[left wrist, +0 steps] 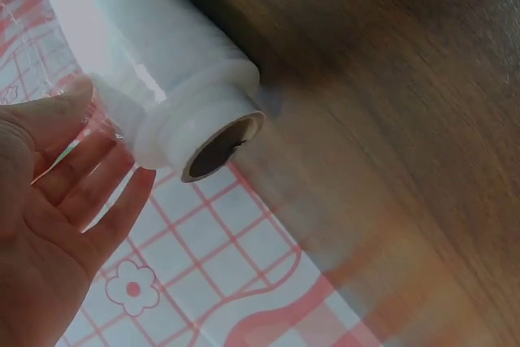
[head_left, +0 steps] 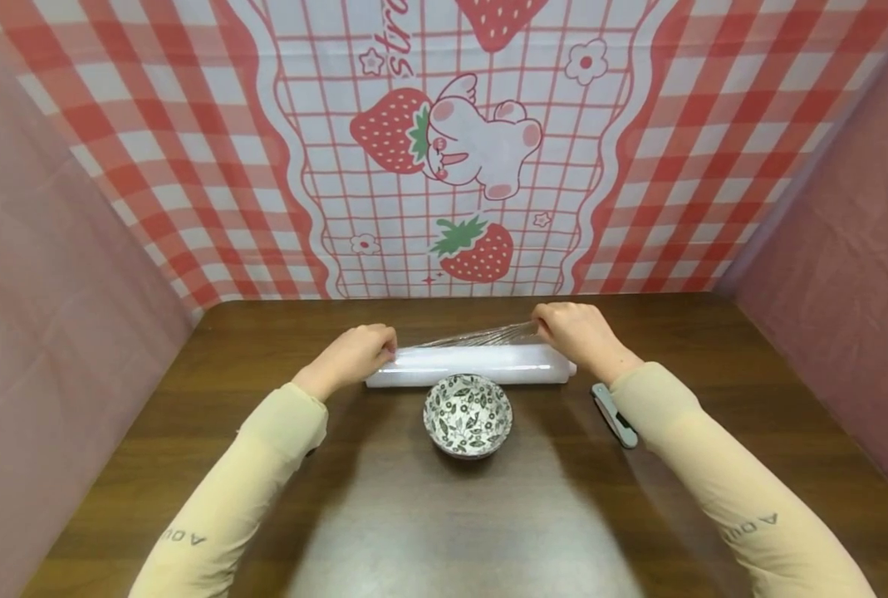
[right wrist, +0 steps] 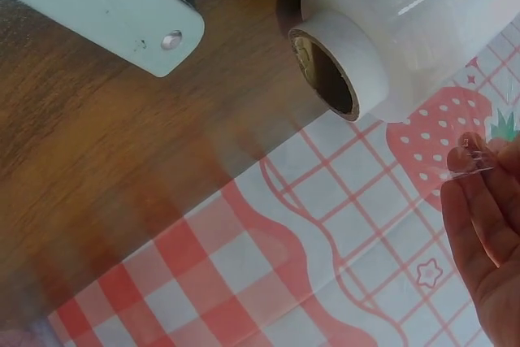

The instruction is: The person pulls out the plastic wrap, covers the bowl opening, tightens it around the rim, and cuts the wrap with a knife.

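Observation:
A thick roll of plastic wrap (head_left: 473,365) lies crosswise on the table, its hollow cardboard core (right wrist: 325,75) showing at the end in both wrist views. Film (head_left: 488,335) stretches up from the roll in wrinkles toward the right. At the roll's left end my left hand (head_left: 357,353) holds the film's edge between thumb and fingers. My right hand (head_left: 580,332) pinches the film above and behind the right end, higher than the left one. Just in front of the roll stands a bowl (head_left: 468,417) with a dark leaf-and-flower pattern, with nothing seen inside it.
Right of the bowl, beside my right forearm, lies a pale grey-green folding knife (head_left: 614,415). The brown wooden table (head_left: 458,531) ends at a strawberry-print checked cloth (head_left: 444,191) behind. Pink cloth walls (head_left: 62,274) stand on both sides.

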The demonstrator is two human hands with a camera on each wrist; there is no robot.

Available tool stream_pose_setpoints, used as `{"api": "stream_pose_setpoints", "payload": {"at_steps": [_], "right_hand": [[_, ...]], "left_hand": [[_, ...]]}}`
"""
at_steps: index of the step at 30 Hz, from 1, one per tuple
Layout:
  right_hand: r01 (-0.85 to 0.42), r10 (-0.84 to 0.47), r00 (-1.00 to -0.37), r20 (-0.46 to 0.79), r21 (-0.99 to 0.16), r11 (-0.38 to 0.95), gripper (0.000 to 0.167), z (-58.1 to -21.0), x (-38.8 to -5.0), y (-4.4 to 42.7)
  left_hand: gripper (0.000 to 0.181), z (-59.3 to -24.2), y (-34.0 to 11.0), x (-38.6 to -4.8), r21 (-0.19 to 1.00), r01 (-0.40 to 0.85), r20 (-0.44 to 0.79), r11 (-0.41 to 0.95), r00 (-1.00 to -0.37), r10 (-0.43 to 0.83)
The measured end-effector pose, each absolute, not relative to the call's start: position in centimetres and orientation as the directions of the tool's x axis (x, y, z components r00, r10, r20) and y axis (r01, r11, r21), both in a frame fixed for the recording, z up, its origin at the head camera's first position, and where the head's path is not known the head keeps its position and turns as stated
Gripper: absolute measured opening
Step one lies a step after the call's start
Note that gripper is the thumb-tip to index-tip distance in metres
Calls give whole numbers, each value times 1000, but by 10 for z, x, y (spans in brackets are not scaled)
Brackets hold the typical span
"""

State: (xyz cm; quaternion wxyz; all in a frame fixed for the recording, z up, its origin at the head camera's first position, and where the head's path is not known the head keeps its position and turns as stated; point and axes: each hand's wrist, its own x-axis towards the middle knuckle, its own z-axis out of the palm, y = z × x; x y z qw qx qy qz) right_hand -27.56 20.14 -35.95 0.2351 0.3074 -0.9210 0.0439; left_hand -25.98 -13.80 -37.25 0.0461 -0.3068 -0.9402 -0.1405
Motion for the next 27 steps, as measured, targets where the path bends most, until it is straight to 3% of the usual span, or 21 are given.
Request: {"api": "stream_pose_setpoints", "payload": {"at_steps": [14,21,27], "right_hand": [[-560,-539,-780,317,30,828,21,-358,-271,205],[-553,-531,-796,291,9,833,6,-355,-280,205],[-511,-488,-840,237,-45,859,7,-352,-294,204]], "left_hand": [[7,-362,-137,-275,270,577,131,771,-815,565],[5,-357,-137,-289,342,524,66,780,-842,536],[9,-354,-134,-299,403,441,5,802,-878,480]]}}
